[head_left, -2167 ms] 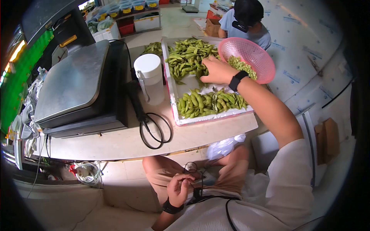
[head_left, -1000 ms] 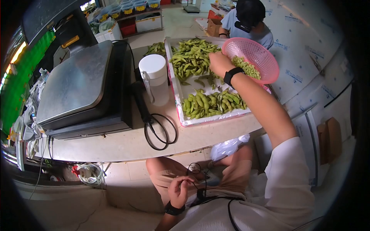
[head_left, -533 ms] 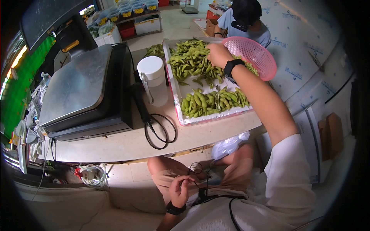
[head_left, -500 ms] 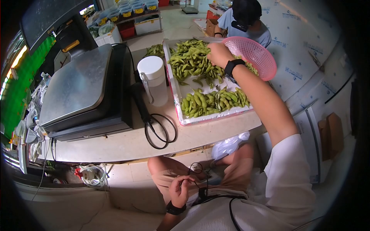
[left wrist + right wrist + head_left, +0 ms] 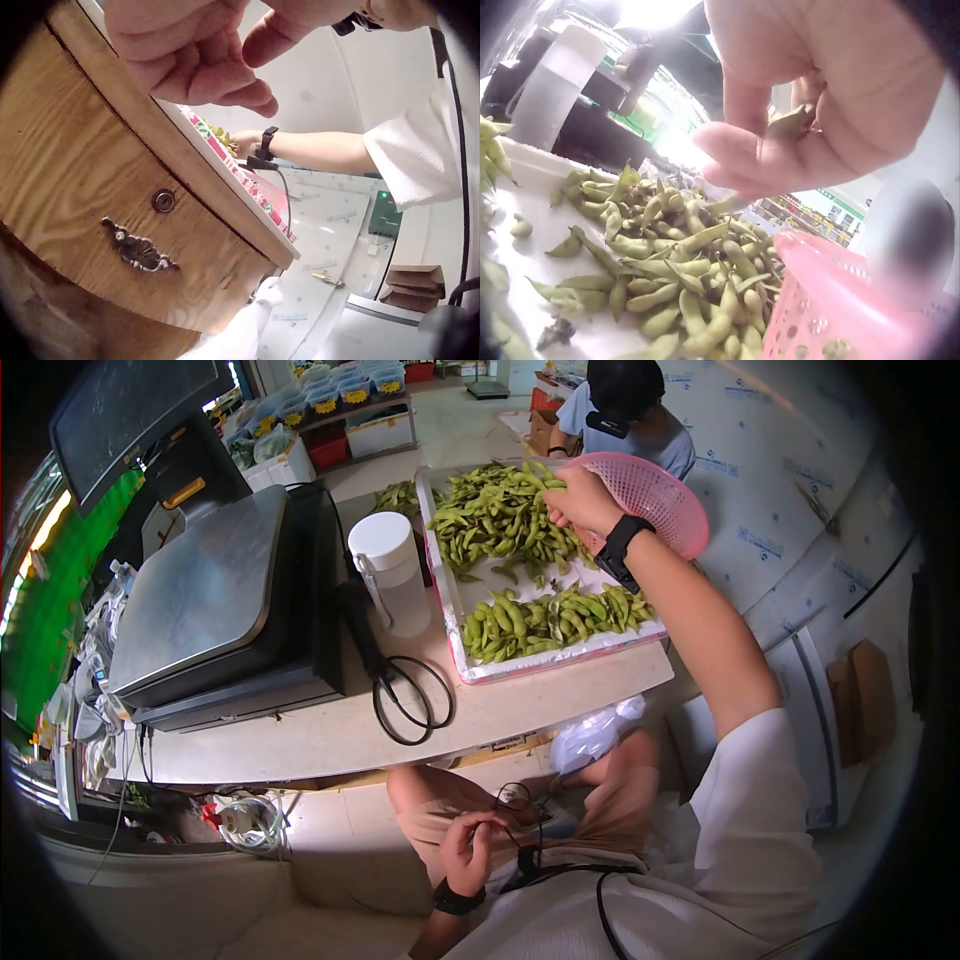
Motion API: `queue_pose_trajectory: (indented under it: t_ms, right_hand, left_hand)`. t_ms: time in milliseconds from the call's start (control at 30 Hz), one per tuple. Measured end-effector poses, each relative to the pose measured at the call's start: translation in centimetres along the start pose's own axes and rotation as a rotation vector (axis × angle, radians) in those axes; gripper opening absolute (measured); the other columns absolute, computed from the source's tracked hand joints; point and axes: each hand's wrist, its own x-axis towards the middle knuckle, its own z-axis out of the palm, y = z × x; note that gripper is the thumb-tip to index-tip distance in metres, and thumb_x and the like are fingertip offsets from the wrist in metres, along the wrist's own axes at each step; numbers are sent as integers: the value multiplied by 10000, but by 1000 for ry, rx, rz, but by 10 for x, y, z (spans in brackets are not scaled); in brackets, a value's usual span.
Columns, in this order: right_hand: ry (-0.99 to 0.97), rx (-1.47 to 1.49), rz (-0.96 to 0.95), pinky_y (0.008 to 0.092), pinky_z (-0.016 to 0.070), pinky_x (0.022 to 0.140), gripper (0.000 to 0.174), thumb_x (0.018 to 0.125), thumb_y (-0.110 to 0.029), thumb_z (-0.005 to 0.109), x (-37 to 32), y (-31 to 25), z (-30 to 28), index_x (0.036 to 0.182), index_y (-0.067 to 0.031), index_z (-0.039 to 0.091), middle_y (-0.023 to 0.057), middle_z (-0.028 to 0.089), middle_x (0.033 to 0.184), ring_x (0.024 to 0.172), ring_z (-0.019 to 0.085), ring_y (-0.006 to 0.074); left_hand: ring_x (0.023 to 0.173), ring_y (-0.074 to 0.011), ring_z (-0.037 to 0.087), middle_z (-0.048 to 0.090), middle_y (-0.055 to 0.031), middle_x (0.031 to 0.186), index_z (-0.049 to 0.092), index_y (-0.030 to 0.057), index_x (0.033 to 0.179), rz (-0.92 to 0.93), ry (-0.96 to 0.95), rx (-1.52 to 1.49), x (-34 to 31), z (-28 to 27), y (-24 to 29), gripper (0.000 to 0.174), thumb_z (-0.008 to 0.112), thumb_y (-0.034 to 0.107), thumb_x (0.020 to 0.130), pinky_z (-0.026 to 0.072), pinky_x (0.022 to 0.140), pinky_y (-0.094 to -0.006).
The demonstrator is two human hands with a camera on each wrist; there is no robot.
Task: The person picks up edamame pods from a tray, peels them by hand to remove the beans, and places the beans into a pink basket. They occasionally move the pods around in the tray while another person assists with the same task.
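Note:
My right hand is raised over the upper pile of edamame pods, close by the rim of the pink colander. In the right wrist view it pinches an edamame pod between curled fingers and thumb. Below it lie the heaped pods, with the colander at the right. A second, smaller group of pods occupies the near end of the white foam tray. My left hand hangs loosely curled above my lap; the left wrist view shows its fingers holding nothing.
A clear bottle with a white lid stands left of the tray. Beside it are a handheld device with a looped cable and a scale with a metal plate. Another person sits beyond the colander.
My right hand has gone from the pods' lower edge across to the colander side. Since half a second ago it has turned, showing more of the fingers. The left hand stays put.

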Motion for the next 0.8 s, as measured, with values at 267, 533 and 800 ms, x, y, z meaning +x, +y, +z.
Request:
queue_pose_trajectory:
  t_ms: [267, 533, 800]
  right_hand:
    - [16, 348, -12, 224, 473, 480, 199, 831, -100, 576, -18, -16, 0, 924, 73, 539, 84, 616, 733, 571, 595, 107]
    - [-414, 715, 103, 172, 419, 460, 165, 890, -164, 572, -181, -75, -7, 939, -8, 548, 58, 612, 803, 576, 538, 49]
    - [-722, 781, 387, 177, 437, 498, 172, 876, -122, 573, -314, -51, 1, 999, -4, 546, 41, 617, 831, 600, 544, 48]
  left_hand:
    - [844, -155, 582, 624, -130, 942, 530, -39, 1046, 3, -32, 0, 5, 11, 7, 152, 448, 19, 932, 465, 783, -269]
    - [1191, -259, 487, 494, -186, 1283, 387, -32, 1299, 179, -89, -239, 50, 42, 47, 447, 527, 53, 883, 354, 1010, -370]
    - [1296, -285, 363, 368, -208, 1392, 271, -11, 1389, 92, -377, -603, 66, 104, 57, 757, 685, 259, 815, 262, 1081, -400]
